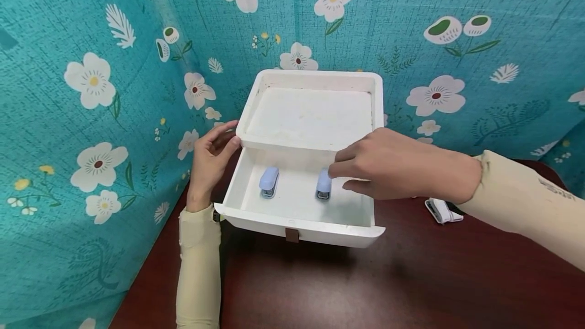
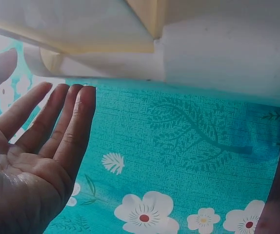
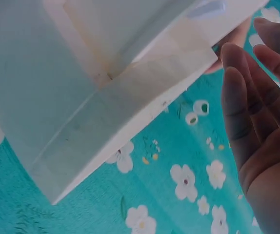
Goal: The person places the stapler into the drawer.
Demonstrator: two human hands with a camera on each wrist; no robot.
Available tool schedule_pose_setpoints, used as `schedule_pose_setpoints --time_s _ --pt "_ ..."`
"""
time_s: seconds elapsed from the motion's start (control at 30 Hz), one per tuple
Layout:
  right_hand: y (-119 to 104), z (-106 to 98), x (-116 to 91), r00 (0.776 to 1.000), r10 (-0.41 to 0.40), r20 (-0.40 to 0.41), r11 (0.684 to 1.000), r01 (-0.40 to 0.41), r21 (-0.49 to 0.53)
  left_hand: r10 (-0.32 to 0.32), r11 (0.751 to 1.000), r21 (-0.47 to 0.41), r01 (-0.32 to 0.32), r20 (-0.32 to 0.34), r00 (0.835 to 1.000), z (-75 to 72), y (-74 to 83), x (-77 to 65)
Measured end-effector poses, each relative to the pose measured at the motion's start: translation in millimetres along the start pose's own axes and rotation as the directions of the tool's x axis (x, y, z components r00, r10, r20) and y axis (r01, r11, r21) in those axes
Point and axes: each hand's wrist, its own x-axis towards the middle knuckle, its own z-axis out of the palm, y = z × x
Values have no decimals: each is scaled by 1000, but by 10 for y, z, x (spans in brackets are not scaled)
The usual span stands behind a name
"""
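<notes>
A white box (image 1: 311, 116) with a shallow tray top has its front drawer (image 1: 297, 207) pulled out. Inside lie two light blue mini staplers, a left stapler (image 1: 269, 182) and a right stapler (image 1: 324, 184). My left hand (image 1: 210, 159) touches the box's left front corner with its fingertips; the left wrist view shows its fingers (image 2: 74, 122) fairly straight. Over the drawer's right side hovers my right hand (image 1: 375, 166), fingertips beside the right stapler and partly covering it. In the right wrist view its loosely bent fingers (image 3: 237, 107) hold nothing.
A small white object (image 1: 443, 211) lies on the dark red-brown table (image 1: 411, 278), partly hidden by the right wrist. A brown tab (image 1: 292, 235) sits on the drawer front. Teal floral cloth (image 1: 388, 39) hangs behind and to the left.
</notes>
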Motion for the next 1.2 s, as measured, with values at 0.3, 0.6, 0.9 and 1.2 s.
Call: schedule_pose_setpoints --time_s 0.3,0.6,0.9,1.2 --pt "-2 88 -274 987 31 -158 995 -16 97 7 1000 -20 -6 43 999 -117 47 -19" --pt "-40 238 -484 959 74 -273 977 -14 215 18 999 -31 -12 190 982 -385 93 -101" --pt "-121 387 -686 945 113 -307 952 -15 304 -113 989 131 66 387 915 -694 328 -284" --pt "-167 564 -768 938 116 -326 947 -5 323 -310 938 303 169 512 801 -734 568 -449"
